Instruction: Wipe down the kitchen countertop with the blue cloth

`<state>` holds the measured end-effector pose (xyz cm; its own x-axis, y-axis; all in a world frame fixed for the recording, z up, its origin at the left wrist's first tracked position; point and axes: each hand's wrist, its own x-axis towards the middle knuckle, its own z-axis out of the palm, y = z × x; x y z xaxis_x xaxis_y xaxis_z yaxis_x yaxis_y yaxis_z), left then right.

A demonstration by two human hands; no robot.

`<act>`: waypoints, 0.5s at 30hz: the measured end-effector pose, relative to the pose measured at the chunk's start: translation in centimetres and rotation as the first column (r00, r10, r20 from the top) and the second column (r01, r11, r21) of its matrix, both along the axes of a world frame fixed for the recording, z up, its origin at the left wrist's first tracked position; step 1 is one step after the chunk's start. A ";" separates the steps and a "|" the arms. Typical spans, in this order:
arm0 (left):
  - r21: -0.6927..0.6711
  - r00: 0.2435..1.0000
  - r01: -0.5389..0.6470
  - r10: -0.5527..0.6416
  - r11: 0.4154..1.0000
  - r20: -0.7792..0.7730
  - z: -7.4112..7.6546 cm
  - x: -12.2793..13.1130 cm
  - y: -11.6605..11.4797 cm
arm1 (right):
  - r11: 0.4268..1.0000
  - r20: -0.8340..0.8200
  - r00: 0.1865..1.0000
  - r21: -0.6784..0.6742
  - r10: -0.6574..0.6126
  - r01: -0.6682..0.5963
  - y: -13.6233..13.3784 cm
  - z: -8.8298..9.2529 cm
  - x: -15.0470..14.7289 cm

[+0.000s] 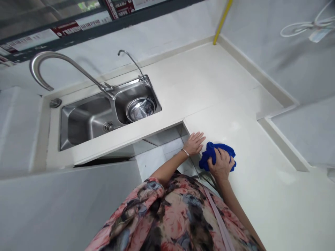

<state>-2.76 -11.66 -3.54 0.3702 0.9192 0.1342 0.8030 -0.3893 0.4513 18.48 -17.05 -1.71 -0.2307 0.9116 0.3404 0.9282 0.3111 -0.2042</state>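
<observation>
A bunched blue cloth [206, 160] lies on the pale countertop [251, 136], close to its front edge. My right hand [222, 163] presses down on the cloth with its fingers curled into it. To the left of the cloth, my left hand [194, 143] rests flat at the counter's edge near the inner corner, fingers stretched out and holding nothing. A bracelet [185, 152] circles the left wrist. The two hands are a short way apart.
A steel double sink [89, 116] is set into the counter at left, with a metal bowl [140, 108] in its right basin. A tall curved faucet [70, 61] and a thin tap [132, 59] rise behind it. A yellow pipe [222, 22] stands in the far corner.
</observation>
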 end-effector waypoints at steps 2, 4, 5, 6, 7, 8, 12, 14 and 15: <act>-0.025 1.000 0.012 -0.012 1.000 0.013 0.3 -0.2 -0.2 | 1.000 -0.001 1.000 0.005 0.006 -0.006 0.1 -0.2 0.2; -0.048 0.999 0.002 0.000 0.999 0.050 0.4 -0.5 -0.8 | 1.000 -0.003 1.000 0.009 0.010 -0.010 0.1 -0.3 0.4; -0.059 0.997 -0.011 0.015 0.998 0.080 0.4 -0.6 -1.5 | 1.000 -0.004 1.000 0.006 0.014 -0.014 0.2 -0.4 0.5; -0.076 0.993 -0.022 0.031 0.997 0.118 0.2 -0.8 -2.4 | 1.000 -0.007 1.000 0.005 0.019 -0.019 0.2 -0.5 0.6; -0.109 0.985 -0.042 0.059 0.993 0.160 -0.2 -1.0 -3.6 | 1.000 -0.014 1.000 0.005 0.025 -0.025 0.2 -0.5 0.7; -0.172 0.973 -0.086 0.120 0.981 0.199 -0.6 -1.2 -5.1 | 1.000 -0.023 0.999 0.008 0.030 -0.030 0.2 -0.6 0.8; -0.539 0.800 -0.442 0.587 0.717 0.124 -3.0 -2.8 -14.3 | 0.998 -0.066 0.997 0.028 0.050 -0.048 0.3 -1.1 1.1; -0.596 0.694 -0.574 0.720 0.561 0.009 -3.5 -3.8 -20.4 | 0.997 -0.083 0.994 0.037 0.064 -0.062 0.3 -1.2 1.2; -0.615 0.640 -0.622 0.767 0.484 -0.044 -3.4 -4.3 -23.5 | 0.997 -0.091 0.993 0.040 0.071 -0.068 0.4 -1.3 1.3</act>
